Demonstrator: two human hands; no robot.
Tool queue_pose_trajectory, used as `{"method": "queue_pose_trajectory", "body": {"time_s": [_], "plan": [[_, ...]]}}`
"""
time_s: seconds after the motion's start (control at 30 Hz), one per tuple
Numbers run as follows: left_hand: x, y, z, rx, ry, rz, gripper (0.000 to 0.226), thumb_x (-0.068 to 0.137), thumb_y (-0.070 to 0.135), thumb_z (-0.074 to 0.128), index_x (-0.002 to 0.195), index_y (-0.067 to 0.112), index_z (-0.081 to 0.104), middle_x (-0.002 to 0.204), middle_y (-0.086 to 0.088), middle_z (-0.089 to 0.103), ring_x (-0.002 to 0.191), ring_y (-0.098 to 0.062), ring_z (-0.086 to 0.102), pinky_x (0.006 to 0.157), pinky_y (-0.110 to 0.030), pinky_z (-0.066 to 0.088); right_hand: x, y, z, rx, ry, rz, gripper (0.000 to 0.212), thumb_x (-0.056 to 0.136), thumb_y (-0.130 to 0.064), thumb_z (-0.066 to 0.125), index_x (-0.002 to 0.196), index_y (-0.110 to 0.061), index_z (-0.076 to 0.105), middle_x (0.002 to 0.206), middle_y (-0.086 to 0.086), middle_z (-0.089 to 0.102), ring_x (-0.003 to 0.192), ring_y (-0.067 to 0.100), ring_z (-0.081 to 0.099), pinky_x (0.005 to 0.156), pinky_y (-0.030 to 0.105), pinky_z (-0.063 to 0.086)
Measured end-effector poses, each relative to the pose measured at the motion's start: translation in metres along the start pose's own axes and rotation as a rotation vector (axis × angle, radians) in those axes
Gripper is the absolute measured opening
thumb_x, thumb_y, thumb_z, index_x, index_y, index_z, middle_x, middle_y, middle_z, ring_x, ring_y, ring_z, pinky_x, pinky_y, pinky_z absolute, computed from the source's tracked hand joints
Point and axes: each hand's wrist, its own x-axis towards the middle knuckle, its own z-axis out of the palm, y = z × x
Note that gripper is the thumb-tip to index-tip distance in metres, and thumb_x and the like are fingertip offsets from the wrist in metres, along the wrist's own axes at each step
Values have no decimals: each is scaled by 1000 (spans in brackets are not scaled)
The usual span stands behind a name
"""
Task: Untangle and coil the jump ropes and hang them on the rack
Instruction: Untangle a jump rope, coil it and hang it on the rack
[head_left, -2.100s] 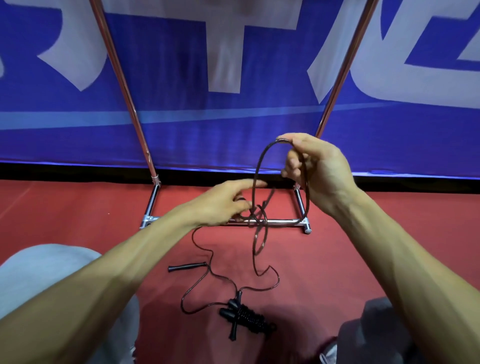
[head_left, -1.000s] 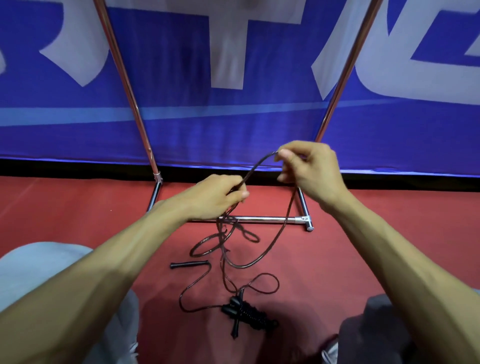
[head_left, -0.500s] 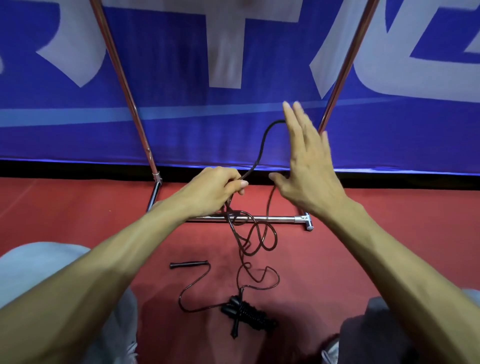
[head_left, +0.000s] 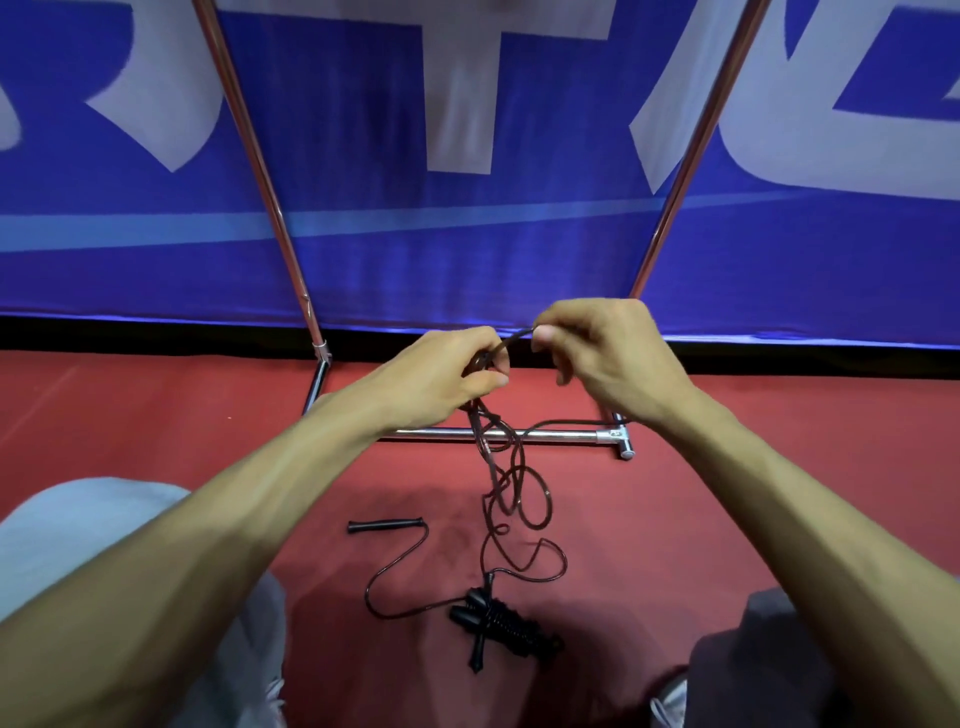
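A thin dark jump rope (head_left: 519, 499) hangs in tangled loops from my hands down to the red floor. My left hand (head_left: 441, 379) grips a bunch of its strands. My right hand (head_left: 602, 353) pinches the rope's upper arc between thumb and fingers, close beside the left. One black handle (head_left: 384, 526) lies loose on the floor. A coiled black rope bundle with handles (head_left: 498, 623) lies nearer me. The chrome rack (head_left: 550, 435) stands behind, its base bar on the floor and two poles rising.
A blue banner with white lettering (head_left: 467, 234) forms the wall behind the rack. My knees, in grey trousers (head_left: 78, 545) and darker cloth (head_left: 779, 665), frame the lower corners. Red floor (head_left: 156, 426) spreads to both sides.
My right hand, spread open half a second ago, has dropped and closed on the rope's top arc next to the left hand. The hanging loops have shifted lower.
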Motion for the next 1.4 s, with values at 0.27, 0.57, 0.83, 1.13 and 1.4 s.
{"method": "queue_pose_trajectory", "body": {"time_s": [0.27, 0.57, 0.83, 1.13, 1.4], "plan": [[-1, -12, 11, 133, -146, -7, 3, 94, 20, 58, 91, 20, 58, 74, 11, 59, 72, -15, 56, 72, -31, 47, 12, 8, -21, 634, 517, 312, 28, 98, -11, 46, 73, -13, 58, 59, 0, 49, 45, 14, 53, 61, 40, 55], [3, -3, 1, 59, 18, -31, 17, 101, 30, 50, 100, 20, 64, 69, 7, 60, 68, -14, 58, 72, -35, 50, 0, 19, 1, -49, 39, 334, 82, 83, -23, 69, 150, -15, 22, 146, 6, 38, 136, 20, 35, 109, 33, 31], [-2, 1, -3, 194, -36, 23, 24, 103, 32, 44, 90, 15, 55, 68, 4, 51, 62, -14, 47, 61, -37, 38, 1, 3, 17, -444, 13, -173, 29, 91, -37, 60, 111, -18, 66, 125, 5, 61, 123, 24, 51, 114, 52, 20], [-2, -2, -5, 92, 35, -46, 7, 96, 28, 57, 92, 25, 62, 76, 9, 64, 76, -17, 60, 76, -38, 50, 7, 8, -7, 78, 421, 163, 17, 91, -29, 53, 81, -19, 63, 57, 2, 59, 55, 21, 65, 59, 41, 52], [-1, 4, -5, 43, 112, -68, 14, 98, 19, 54, 96, 20, 68, 77, 3, 64, 71, -15, 57, 70, -32, 45, 0, 19, -3, -131, 129, 188, 42, 91, -21, 58, 132, -18, 49, 130, 3, 55, 121, 19, 51, 101, 35, 40]]}}
